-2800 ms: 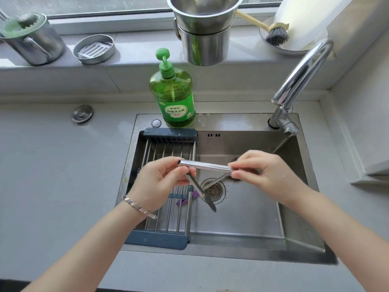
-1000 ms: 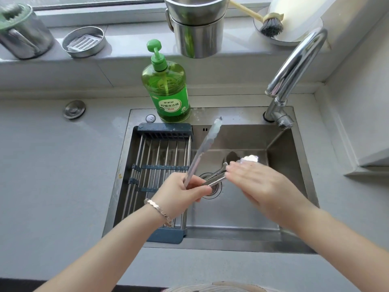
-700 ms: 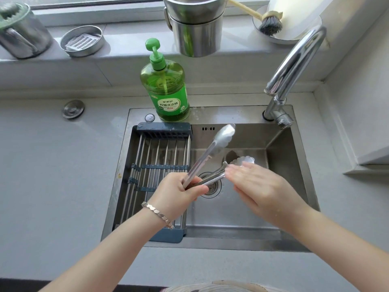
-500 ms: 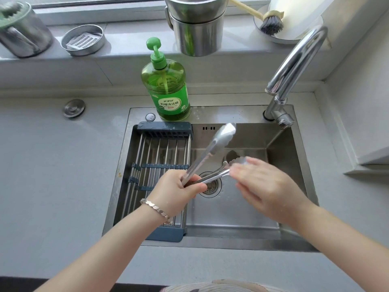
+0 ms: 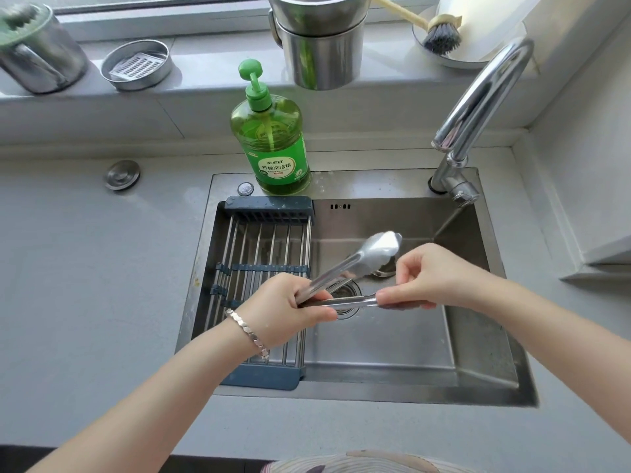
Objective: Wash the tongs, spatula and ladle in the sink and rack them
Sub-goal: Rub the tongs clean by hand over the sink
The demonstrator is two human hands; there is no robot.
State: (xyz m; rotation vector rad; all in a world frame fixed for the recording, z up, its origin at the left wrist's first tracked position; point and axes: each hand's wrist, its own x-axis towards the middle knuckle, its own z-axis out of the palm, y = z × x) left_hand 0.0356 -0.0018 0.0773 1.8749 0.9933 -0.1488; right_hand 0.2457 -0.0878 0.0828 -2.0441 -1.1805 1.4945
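Two hands, one pair of shiny steel tongs [image 5: 351, 265], held over the drain of the rectangular stainless sink [image 5: 375, 184]. The left hand [image 5: 286, 308] is wrapped around the hinge end. The right hand [image 5: 430, 278] pinches the lower arm, so the tongs splay in a V (the scalloped tip points far-right). One wire dish rack with blue plastic ends [image 5: 266, 240] spans the sink's left side front to back, and there's bare steel floor to its right. Further back there's one green pump bottle of dish soap [image 5: 269, 138] on the rim, one curved chrome faucet [image 5: 478, 100] at the far-right corner, and two stacked steel pots [image 5: 321, 46] on the sill.
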